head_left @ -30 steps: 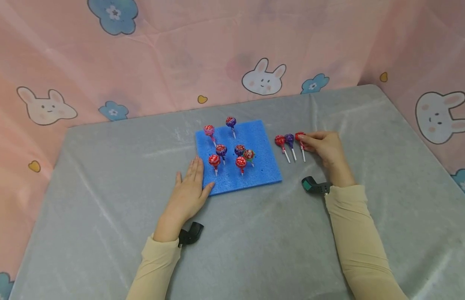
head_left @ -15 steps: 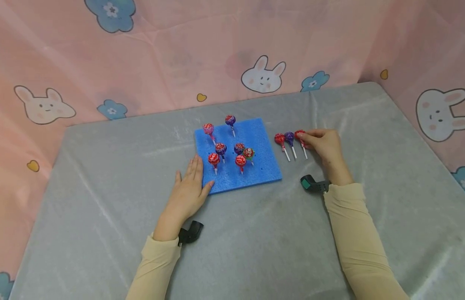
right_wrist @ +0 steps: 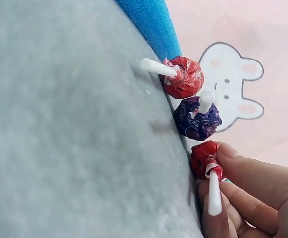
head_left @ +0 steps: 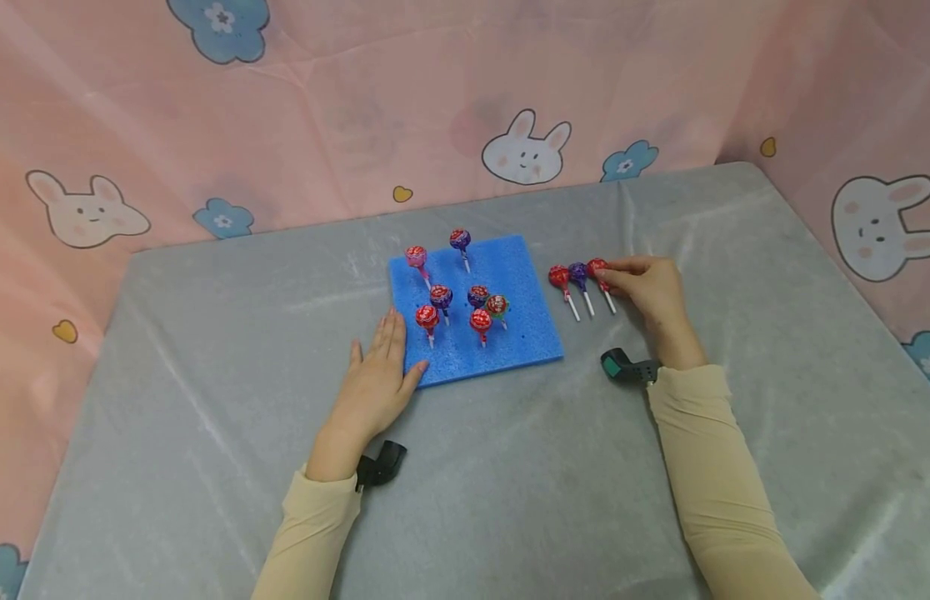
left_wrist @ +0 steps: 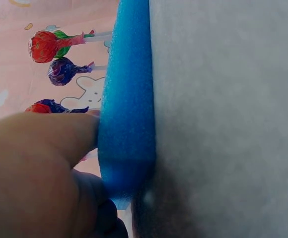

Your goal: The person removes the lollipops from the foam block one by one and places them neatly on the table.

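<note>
the right hand [head_left: 648,290] pinches a red-wrapped lollipop [right_wrist: 202,156] between thumb and fingers, just beside a purple-wrapped lollipop [right_wrist: 196,121]. the left hand [head_left: 373,387], fingers straight, rests against the blue foam board [head_left: 527,329].

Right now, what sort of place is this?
Possibly a curtained-off recording corner: a grey table, pink cloth printed with rabbits hanging behind it, and small black gadgets at both wrists.
</note>
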Action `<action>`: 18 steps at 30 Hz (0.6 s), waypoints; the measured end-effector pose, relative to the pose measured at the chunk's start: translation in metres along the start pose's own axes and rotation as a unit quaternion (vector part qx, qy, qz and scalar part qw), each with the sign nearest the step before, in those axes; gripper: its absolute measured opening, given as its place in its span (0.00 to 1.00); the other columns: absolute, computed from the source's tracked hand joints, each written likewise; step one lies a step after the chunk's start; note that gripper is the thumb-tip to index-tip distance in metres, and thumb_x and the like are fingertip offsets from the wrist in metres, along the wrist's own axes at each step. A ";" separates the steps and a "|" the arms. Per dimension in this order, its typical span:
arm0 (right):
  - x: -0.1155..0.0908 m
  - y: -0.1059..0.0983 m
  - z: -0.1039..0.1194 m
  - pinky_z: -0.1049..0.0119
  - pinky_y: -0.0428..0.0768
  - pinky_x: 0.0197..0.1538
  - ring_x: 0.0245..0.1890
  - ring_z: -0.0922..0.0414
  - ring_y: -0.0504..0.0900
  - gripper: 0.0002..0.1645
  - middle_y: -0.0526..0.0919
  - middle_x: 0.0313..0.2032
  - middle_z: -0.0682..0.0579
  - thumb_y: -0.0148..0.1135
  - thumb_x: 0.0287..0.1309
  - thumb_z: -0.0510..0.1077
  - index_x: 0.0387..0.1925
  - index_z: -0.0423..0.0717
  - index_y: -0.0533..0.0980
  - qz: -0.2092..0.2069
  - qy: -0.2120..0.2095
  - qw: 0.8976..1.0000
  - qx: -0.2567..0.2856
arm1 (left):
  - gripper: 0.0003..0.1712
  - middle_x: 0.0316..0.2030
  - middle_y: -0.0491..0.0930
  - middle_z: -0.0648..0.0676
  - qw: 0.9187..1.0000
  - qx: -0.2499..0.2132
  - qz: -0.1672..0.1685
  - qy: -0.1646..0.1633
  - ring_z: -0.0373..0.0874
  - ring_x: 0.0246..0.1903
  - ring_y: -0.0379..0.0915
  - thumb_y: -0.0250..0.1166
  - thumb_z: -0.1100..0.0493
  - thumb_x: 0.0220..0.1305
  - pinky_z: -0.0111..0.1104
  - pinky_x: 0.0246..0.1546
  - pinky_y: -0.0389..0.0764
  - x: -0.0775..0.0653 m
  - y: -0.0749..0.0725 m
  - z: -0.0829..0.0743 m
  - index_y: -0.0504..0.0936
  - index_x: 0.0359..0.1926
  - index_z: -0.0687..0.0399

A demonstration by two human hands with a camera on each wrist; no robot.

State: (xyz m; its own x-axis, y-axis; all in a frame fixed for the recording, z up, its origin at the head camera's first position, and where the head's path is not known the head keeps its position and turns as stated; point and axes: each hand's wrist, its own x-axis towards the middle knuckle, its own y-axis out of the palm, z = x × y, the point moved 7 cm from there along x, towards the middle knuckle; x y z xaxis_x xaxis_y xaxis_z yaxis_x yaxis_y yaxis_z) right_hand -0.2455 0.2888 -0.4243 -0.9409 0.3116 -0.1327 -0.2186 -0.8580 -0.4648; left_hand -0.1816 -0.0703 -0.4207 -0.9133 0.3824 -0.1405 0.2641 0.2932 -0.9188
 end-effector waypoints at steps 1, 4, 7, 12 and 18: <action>0.000 0.000 0.000 0.78 0.77 0.30 0.24 0.71 0.77 0.28 0.80 0.43 0.42 0.69 0.53 0.48 0.47 0.29 0.79 0.000 0.000 1.000 0.002 | 0.42 0.73 0.37 0.61 1.000 0.000 0.000 0.000 0.53 0.72 0.34 0.44 0.44 0.73 0.58 0.65 0.38 0.000 0.000 0.000 0.40 0.72 0.66; -0.001 0.000 0.000 0.78 0.78 0.30 0.24 0.71 0.78 0.27 0.82 0.36 0.50 0.69 0.53 0.46 0.47 0.28 0.78 -0.001 0.003 1.000 0.011 | 0.42 0.73 0.37 0.60 1.000 0.002 0.003 -0.002 0.53 0.72 0.33 0.44 0.44 0.73 0.58 0.65 0.38 0.000 0.000 0.000 0.39 0.72 0.66; -0.001 -0.001 -0.001 0.77 0.78 0.30 0.23 0.70 0.79 0.27 0.82 0.30 0.58 0.70 0.52 0.45 0.47 0.27 0.78 0.001 0.009 1.000 0.028 | 0.42 0.73 0.37 0.60 1.000 0.005 0.006 -0.005 0.52 0.72 0.33 0.44 0.43 0.73 0.57 0.65 0.38 0.000 0.000 0.000 0.39 0.72 0.65; -0.002 -0.001 -0.002 0.77 0.79 0.31 0.24 0.70 0.79 0.27 0.81 0.32 0.56 0.70 0.52 0.44 0.48 0.28 0.77 0.008 0.025 0.999 0.028 | 0.42 0.73 0.37 0.60 1.000 0.005 0.007 -0.006 0.52 0.72 0.33 0.43 0.43 0.73 0.57 0.65 0.38 -0.001 0.000 0.000 0.39 0.72 0.65; -0.001 -0.002 0.001 0.76 0.79 0.31 0.25 0.71 0.79 0.25 0.81 0.35 0.53 0.70 0.52 0.41 0.47 0.26 0.77 0.012 0.013 0.999 0.029 | 0.41 0.72 0.38 0.60 1.000 0.001 0.002 -0.003 0.53 0.71 0.34 0.44 0.44 0.73 0.57 0.65 0.39 -0.001 -0.001 -0.001 0.40 0.72 0.65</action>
State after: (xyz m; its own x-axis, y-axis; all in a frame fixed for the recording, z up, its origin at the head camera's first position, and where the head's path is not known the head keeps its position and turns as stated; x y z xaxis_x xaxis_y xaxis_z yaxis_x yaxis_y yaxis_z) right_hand -0.2447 0.2896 -0.4227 -0.9388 0.3014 -0.1666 -0.2121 -0.8872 -0.4098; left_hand -0.1805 -0.0706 -0.4190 -0.9144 0.3776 -0.1461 0.2664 0.2895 -0.9193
